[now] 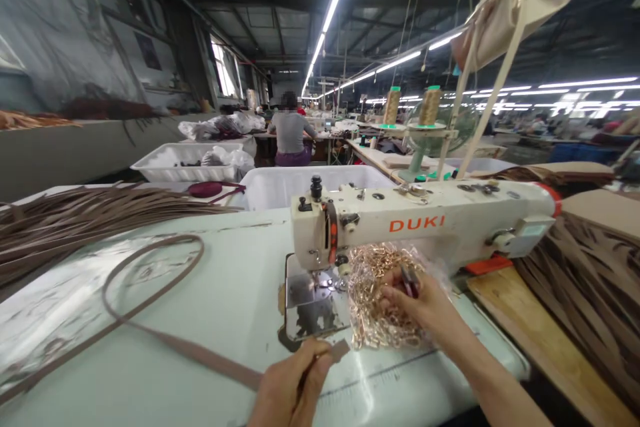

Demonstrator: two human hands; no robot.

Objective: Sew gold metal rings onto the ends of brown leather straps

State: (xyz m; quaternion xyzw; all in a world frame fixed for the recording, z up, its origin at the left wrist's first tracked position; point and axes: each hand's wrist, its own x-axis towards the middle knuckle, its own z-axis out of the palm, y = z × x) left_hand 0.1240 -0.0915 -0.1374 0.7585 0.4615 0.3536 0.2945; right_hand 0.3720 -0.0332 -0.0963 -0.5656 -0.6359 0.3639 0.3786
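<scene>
In my left hand (295, 383), closed at the near edge of the sewing machine's plate, is the end of a brown strap (210, 355). Its short tip pokes out past my fingers, and the rest loops back over the pale green table to the left. My right hand (413, 297) reaches under the machine arm into a clear plastic bag of gold metal clasps (375, 273), fingers bent among them. A small dark metal tool (409, 279), perhaps thread snips, is tucked in that hand. Whether the fingertips pinch a clasp is hidden. The white sewing machine (425, 220) stands over the bag.
Bundles of brown straps lie at the left (75, 220) and right (590, 307). White plastic bins (310, 180) stand behind the table. Thread cones (393, 107) rise beyond the machine. A beige bag (520, 10) hangs upper right. A person (290, 133) sits farther back.
</scene>
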